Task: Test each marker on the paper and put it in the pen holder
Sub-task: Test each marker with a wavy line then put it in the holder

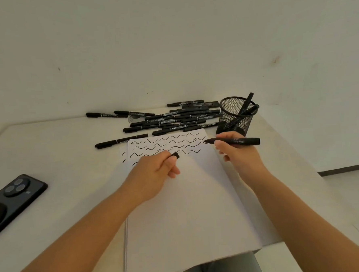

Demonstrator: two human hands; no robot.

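Note:
My right hand point(237, 151) grips a black marker point(244, 141) that lies almost level, its bare tip touching the right end of a wavy line on the white paper point(184, 198). My left hand point(155, 175) rests on the paper and pinches the marker's black cap point(175, 155) between thumb and finger. Several rows of black wavy lines point(166, 146) fill the top of the sheet. A black mesh pen holder point(236, 115) stands just behind my right hand with a few markers inside. A pile of several black markers point(173, 119) lies behind the paper.
A dark phone point(12, 198) lies face down at the table's left edge. A single marker point(122, 141) lies left of the paper's top corner. The wall rises right behind the pile. The table's right edge runs close past the holder.

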